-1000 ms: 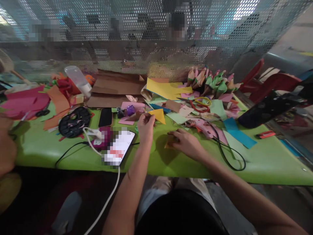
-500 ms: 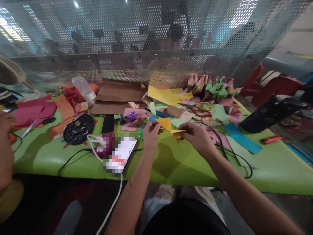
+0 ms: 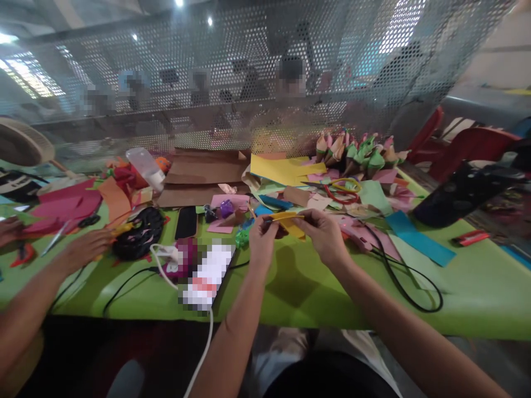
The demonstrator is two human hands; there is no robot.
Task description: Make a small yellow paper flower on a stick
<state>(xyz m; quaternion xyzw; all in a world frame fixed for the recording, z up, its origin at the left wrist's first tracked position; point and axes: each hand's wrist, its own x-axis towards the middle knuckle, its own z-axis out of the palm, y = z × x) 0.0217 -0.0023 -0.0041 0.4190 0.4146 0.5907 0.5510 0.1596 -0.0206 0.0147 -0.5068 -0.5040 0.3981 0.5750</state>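
Observation:
Between my two hands a piece of folded yellow paper point(image 3: 293, 226) is held above the green tabletop point(image 3: 332, 298). My left hand point(image 3: 264, 237) pinches its left end. At the right end, the fingers of my right hand point(image 3: 323, 232) are closed on the same paper, thumb toward me. Part of the paper is hidden behind the fingers. Blue paper strips point(image 3: 274, 202) lie just beyond my hands. Close to my left hand are a crumpled green wrapper point(image 3: 242, 237) and a purple ball-like piece point(image 3: 226, 208).
A phone point(image 3: 209, 276) with a white cable lies left of my arms. Scissors point(image 3: 342, 189), yellow sheets point(image 3: 286, 170), brown paper point(image 3: 207, 168) and paper flowers point(image 3: 365, 150) sit farther back. A black bottle point(image 3: 452, 193) and looped cord point(image 3: 440, 304) are right. Another person's hand point(image 3: 93, 243) reaches toward a black tray point(image 3: 139, 235).
My hands have drawn closer together, and the yellow paper now looks folded flatter between them. At the left, the other person's hand has reached in over the table to the black tray.

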